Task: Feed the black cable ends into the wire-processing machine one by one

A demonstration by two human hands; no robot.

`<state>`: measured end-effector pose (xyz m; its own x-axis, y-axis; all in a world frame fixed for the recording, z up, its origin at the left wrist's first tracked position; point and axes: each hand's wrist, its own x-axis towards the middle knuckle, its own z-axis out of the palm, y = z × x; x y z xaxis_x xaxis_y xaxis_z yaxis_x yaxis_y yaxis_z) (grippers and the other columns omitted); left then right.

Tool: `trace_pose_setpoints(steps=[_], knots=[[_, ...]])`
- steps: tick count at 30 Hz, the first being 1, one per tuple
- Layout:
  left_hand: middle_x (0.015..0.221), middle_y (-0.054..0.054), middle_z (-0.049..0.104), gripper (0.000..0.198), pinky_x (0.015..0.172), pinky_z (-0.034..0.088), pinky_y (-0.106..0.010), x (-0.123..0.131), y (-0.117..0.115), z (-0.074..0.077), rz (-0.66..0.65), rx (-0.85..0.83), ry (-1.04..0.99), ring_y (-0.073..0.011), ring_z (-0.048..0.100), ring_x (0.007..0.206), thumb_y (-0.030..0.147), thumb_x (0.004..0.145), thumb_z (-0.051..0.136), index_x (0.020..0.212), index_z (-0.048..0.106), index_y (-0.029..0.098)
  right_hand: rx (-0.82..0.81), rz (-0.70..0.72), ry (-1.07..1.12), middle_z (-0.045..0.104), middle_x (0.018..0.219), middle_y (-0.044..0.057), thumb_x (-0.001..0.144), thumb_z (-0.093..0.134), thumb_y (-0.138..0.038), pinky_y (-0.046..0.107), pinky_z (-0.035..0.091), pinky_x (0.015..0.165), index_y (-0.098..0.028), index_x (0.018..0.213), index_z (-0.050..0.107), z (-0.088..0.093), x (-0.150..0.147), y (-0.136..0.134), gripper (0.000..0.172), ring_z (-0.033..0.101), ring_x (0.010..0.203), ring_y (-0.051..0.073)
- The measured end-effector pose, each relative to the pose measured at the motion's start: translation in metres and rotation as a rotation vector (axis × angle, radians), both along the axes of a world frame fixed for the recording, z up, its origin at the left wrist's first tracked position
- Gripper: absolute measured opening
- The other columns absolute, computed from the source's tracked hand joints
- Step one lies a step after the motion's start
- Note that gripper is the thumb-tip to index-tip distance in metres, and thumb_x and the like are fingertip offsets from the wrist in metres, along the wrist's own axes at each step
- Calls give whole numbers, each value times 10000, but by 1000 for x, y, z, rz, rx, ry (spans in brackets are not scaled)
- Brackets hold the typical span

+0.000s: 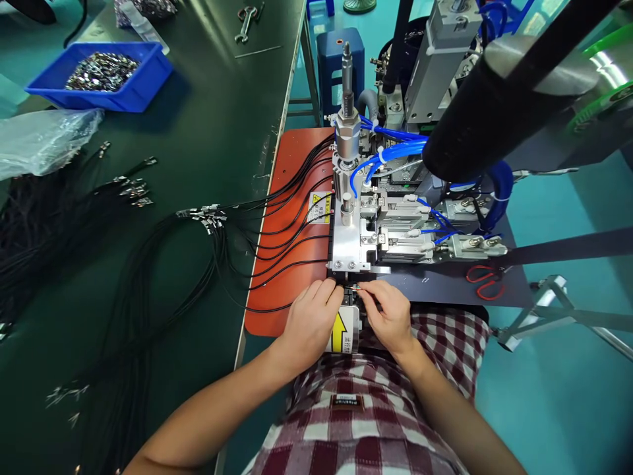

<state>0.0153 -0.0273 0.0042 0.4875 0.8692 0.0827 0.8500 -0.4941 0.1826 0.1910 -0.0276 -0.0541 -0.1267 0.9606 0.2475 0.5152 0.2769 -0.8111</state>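
Observation:
My left hand (316,313) is closed at the front of the metal machine (349,241). A black cable (270,310) runs from the left into its fingers. My right hand (388,316) pinches the thin coloured wire ends (355,287) of that cable, just right of my left fingertips. Both hands are over a small black fixture (349,299) at the machine's front edge; the fingers partly cover it. Several more black cables (291,247) reach across the orange-red board (277,198) into the machine's left side. A yellow arrow label (340,332) lies below my hands.
On the dark green table (212,132) lie a cable bundle (143,310) with metal ends, a blue bin (143,79) of small metal parts, a plastic bag (47,142) and a wrench (244,25). Red-handled scissors (487,284) lie right. A black tube (475,112) hangs over the machine.

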Motion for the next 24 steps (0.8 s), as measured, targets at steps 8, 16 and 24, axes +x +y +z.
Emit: trace_pose_setpoints(steps=[8,16,24], knots=[[955,-112,602,223,767,504,-358,1,0,-1,6,-8,17,-234,540,851,98,906,407,989,613,113,-134,-75,63,699,793,52,918,525,-258,303,438,675,-187,852,645,-10,-1,-1,154,616,689,176],[992,-115,599,229,806,501,-364,0,0,-1,12,-44,50,-239,547,904,120,917,400,984,619,128,-432,-146,390,573,645,-8,889,553,-365,243,395,500,-196,805,597,-1,-13,0,193,496,526,123],[981,-116,599,213,787,507,-369,1,-1,0,19,-44,46,-243,548,876,119,904,439,1005,626,111,-648,-116,721,513,628,-38,858,565,-434,229,357,478,-187,731,537,5,-18,3,279,441,464,84]])
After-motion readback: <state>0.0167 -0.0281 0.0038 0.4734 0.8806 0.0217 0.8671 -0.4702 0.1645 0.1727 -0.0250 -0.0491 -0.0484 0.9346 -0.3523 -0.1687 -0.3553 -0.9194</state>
